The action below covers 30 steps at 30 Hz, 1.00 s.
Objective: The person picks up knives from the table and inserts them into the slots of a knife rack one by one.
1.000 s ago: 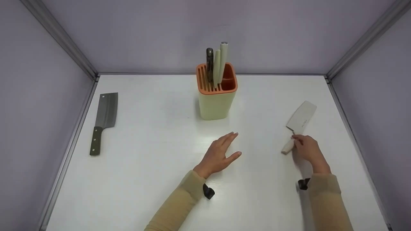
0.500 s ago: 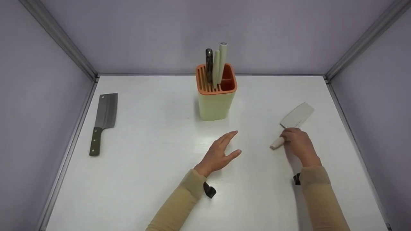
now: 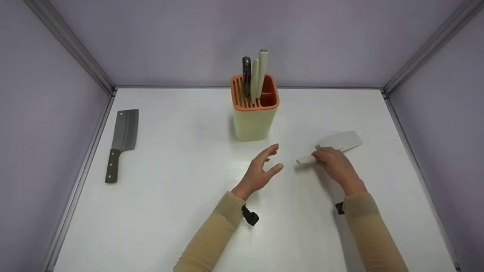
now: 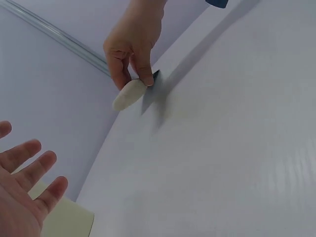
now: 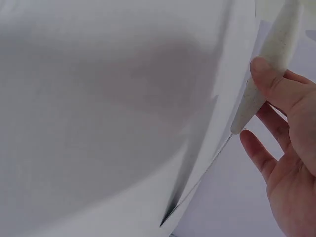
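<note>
My right hand (image 3: 336, 166) pinches the pale handle (image 5: 276, 47) of a light-coloured cleaver (image 3: 342, 141) between thumb and fingers. The handle end is raised off the white table and points left, while the blade slants down to the right, its far end close to the surface in the right wrist view. My left hand (image 3: 257, 172) is held over the middle of the table, fingers extended and thumb spread, holding nothing. Just beyond it stands a pale green knife block (image 3: 254, 126) with an orange slotted top, with several handles sticking up from it.
A second cleaver (image 3: 126, 130), grey with a dark green riveted handle, lies flat at the left of the white table (image 3: 170, 219). Pale panels (image 3: 189, 41) enclose the table at the back and both sides.
My right hand has moved left with the cleaver, lifting its handle end and turning it so the handle points more to the left. My left hand has shifted slightly forward.
</note>
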Tool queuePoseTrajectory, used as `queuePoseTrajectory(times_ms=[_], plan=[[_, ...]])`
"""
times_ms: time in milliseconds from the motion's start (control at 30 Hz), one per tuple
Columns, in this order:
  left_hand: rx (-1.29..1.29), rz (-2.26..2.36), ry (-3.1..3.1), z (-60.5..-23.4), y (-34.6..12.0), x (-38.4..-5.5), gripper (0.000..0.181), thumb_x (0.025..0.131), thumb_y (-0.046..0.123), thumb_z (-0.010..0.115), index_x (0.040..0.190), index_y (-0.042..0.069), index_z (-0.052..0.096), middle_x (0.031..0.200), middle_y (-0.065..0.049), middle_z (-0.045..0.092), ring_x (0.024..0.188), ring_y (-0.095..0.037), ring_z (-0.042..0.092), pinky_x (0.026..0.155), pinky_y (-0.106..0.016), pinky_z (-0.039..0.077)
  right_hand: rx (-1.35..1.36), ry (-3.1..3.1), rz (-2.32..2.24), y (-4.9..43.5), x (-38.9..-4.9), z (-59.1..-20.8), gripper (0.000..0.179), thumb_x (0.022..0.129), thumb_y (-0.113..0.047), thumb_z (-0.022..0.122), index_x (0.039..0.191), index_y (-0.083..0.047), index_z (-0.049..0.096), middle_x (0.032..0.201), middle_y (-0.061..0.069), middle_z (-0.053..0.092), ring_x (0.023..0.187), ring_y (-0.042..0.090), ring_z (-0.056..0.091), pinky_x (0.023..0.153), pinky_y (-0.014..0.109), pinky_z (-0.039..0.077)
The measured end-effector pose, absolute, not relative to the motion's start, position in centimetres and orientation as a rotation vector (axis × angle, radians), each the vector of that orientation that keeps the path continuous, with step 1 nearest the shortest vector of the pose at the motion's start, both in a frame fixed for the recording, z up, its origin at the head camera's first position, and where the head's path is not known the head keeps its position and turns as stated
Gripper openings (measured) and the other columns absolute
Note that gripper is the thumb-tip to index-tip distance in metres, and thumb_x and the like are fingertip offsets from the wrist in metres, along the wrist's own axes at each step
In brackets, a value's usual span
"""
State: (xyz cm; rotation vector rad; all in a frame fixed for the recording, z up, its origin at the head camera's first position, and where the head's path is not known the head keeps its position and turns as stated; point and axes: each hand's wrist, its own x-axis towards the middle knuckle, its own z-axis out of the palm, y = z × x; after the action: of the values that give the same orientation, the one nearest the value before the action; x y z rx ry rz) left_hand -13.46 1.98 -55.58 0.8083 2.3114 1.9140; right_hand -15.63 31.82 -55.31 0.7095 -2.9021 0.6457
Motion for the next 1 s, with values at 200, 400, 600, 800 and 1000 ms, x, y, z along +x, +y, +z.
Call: queuePoseTrajectory(times_ms=[200,400,600,800,1000], plan=[[0.799,2.026,2.243,-54.2,2.4,-14.3,0.059,0.097,0.019,0.064,0.149,0.005,0.039,0.145,-0.01,0.048,0.129,-0.03,0.049,0.101,-0.049,0.042,0.804,-2.815,0.708,29.9,-15.8,-53.0,0.026,0.082,-0.002,0.077,0.107,-0.003,0.069,0.103,0.009,0.068,0.097,0.028,0.062,0.085,0.042,0.05],[0.785,2.077,2.198,-52.4,2.8,-14.7,0.061,0.095,0.015,0.066,0.149,0.004,0.038,0.144,-0.012,0.049,0.128,-0.029,0.05,0.102,-0.049,0.042,0.848,-2.73,0.758,28.0,-15.8,-50.6,0.028,0.083,-0.002,0.076,0.109,-0.005,0.068,0.102,0.007,0.067,0.094,0.024,0.061,0.082,0.041,0.051],[0.8,2.122,2.184,-50.8,2.9,-14.9,0.061,0.094,0.017,0.069,0.147,0.007,0.041,0.14,-0.009,0.054,0.124,-0.02,0.054,0.1,-0.04,0.044,0.829,-2.646,0.801,26.3,-15.3,-48.9,0.031,0.083,-0.005,0.075,0.113,-0.005,0.066,0.106,0.008,0.065,0.099,0.023,0.06,0.085,0.039,0.051],[0.811,2.188,2.169,-49.7,2.9,-14.9,0.058,0.093,0.016,0.07,0.145,0.008,0.044,0.136,-0.004,0.056,0.121,-0.012,0.055,0.098,-0.038,0.046,0.801,-2.575,0.905,24.8,-15.0,-47.5,0.03,0.084,-0.005,0.074,0.113,-0.006,0.066,0.107,0.008,0.065,0.099,0.022,0.06,0.086,0.04,0.051],[0.794,2.234,2.149,-48.1,2.7,-14.7,0.052,0.095,0.013,0.068,0.142,0.005,0.048,0.132,-0.004,0.058,0.118,-0.013,0.057,0.097,-0.042,0.046,0.839,-2.475,1.019,23.6,-14.8,-46.7,0.031,0.082,-0.001,0.076,0.112,-0.004,0.067,0.106,0.008,0.067,0.099,0.021,0.062,0.086,0.038,0.051]])
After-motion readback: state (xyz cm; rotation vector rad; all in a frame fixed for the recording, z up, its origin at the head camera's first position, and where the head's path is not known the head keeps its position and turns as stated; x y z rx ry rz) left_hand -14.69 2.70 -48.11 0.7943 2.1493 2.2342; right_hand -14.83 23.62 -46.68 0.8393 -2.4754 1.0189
